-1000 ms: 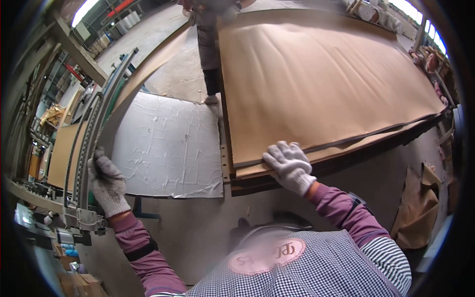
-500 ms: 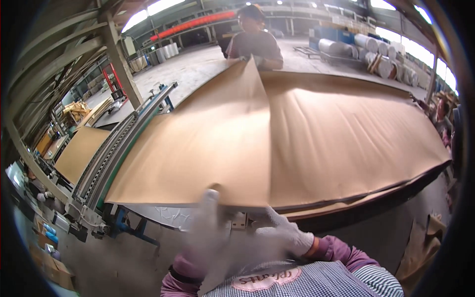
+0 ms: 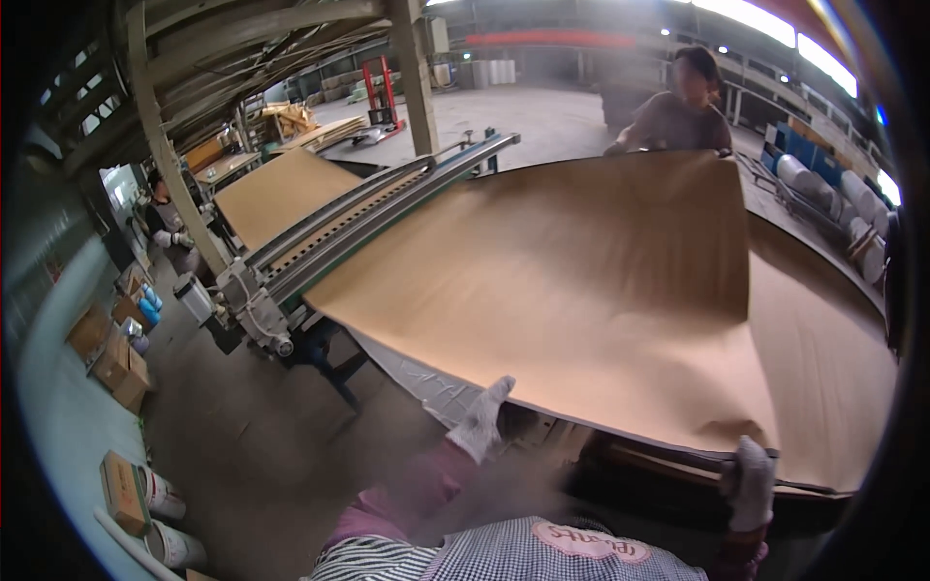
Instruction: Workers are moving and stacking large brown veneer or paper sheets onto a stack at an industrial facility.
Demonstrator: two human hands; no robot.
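A gloved left hand and right hand clamp their grip on the near edge of a brown sheet, opposite a co-worker.

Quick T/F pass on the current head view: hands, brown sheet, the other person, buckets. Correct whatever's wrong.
1. The left hand and right hand are both at the near edge of the large brown sheet. True.
2. Both hands are bare. False: they wear pale gloves.
3. A co-worker stands on the far side of the large brown sheet. True.
4. The large brown sheet is perfectly flat. False: it bends and creases near the right hand.
5. White buckets stand at the picture's lower right. False: the white buckets are at the lower left.
6. Part of a silvery panel shows past the sheet's near edge. True.
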